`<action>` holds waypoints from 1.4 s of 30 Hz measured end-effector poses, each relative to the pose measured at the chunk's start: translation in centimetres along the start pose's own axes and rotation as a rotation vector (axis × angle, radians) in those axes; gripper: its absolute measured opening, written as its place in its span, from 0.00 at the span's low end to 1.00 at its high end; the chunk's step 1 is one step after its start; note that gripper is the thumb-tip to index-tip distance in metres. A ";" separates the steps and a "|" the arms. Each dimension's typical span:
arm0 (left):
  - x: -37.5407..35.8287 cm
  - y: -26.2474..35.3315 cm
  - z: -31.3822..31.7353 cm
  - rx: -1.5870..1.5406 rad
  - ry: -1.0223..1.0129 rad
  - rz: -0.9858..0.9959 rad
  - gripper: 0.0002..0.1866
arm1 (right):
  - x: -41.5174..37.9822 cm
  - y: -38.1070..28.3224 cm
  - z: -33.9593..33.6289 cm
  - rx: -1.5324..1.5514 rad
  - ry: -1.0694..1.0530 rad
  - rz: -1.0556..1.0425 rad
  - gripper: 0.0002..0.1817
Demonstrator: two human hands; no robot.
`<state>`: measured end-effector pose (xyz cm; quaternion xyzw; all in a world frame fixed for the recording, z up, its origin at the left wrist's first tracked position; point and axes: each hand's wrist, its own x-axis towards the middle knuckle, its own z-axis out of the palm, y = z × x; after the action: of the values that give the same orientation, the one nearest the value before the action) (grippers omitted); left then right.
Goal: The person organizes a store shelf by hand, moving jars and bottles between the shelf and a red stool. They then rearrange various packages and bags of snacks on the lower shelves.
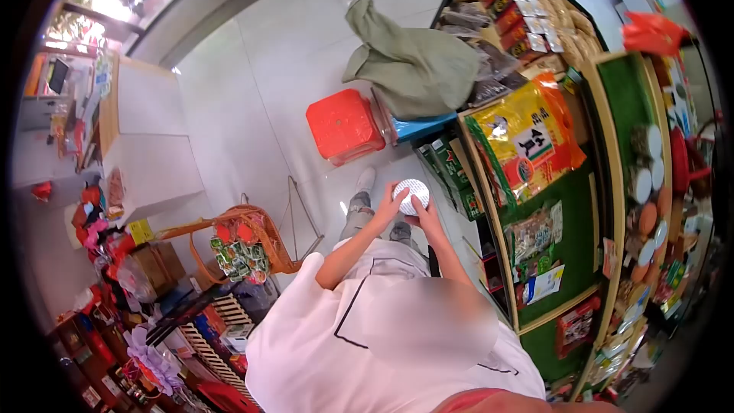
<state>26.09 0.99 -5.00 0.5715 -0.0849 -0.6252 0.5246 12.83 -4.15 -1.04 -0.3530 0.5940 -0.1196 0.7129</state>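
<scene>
A round container with a white, printed top point(411, 194) is held in front of my body, between both hands. My left hand point(393, 203) is closed around its left side. On its lower right edge, my right hand point(422, 213) is closed with the fingers wrapped against the rim. The print on the top is too small to read, and the container's underside is hidden. Below the hands are my grey trousers and one light shoe point(365, 179). To the right stand green cartons point(451, 172) at the foot of a shelf.
A red stool point(344, 124) stands ahead, beside a blue box point(419, 127) with a green cloth point(417, 61) over it. Along the right runs a green-lined shelf point(562, 237) bearing a large yellow bag point(527, 138). Jars point(647, 141) line the farther shelf. A wicker basket point(279, 241) sits left.
</scene>
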 end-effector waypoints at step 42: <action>15.0 1.8 -16.0 1.176 -0.358 -0.656 0.15 | 1.2 9.1 -10.2 0.048 0.461 -0.260 0.22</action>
<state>43.01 -3.20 -18.46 0.6449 -0.3179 -0.6862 -0.1101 1.42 -2.02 -8.30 -0.3730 0.6873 -0.3015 0.5455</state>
